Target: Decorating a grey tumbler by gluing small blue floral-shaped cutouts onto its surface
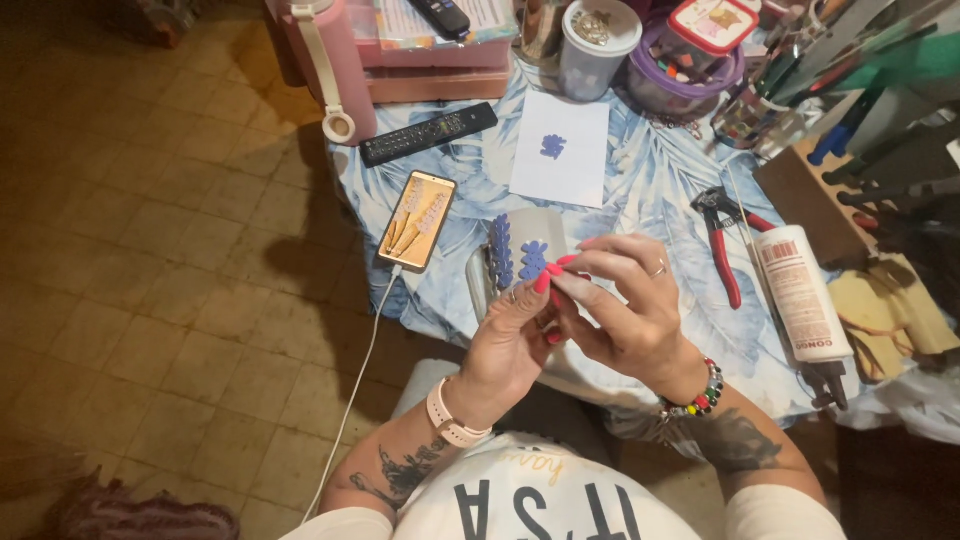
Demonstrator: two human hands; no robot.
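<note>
My left hand [510, 335] and my right hand [625, 300] meet over the near edge of the table. Together their fingertips pinch a small blue-purple flower-shaped piece [533, 259]. Just left of it a short stalk of stacked blue-purple pieces [500, 250] stands against a grey holder [530, 228]. The left wrist wears a pale pink watch, the right a beaded bracelet. A white sheet of paper [562, 148] with one more blue-purple piece [552, 145] lies further back on the table.
A phone [417, 219] on a white cable shows a picture at the left. A black remote [428, 133], red-handled pliers [722, 240], a white glue bottle [803, 295], pink boxes, a clear jar [596, 45] and tool racks crowd the leaf-print tablecloth [660, 180]. Tiled floor lies left.
</note>
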